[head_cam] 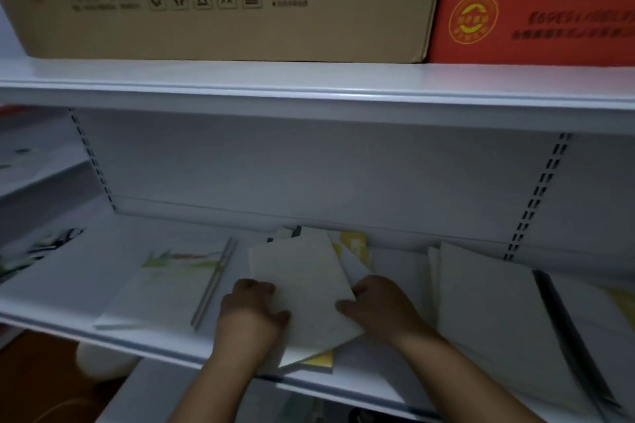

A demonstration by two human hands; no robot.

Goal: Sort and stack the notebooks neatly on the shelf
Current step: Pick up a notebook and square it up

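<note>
Fingers (279, 315) of the left hand (252, 311) are curled round the left edge of a pale notebook (302, 282); its right edge is pinched by the right hand (376, 306). The notebook is held skewed over a loose pile (318, 360) at mid-shelf (68, 285), probably so it can be squared before being laid down. A green-printed notebook (171, 282) is laid flat on the left and a pale stack (498, 319) on the right, apparently already sorted. Sorting is judged partway done.
</note>
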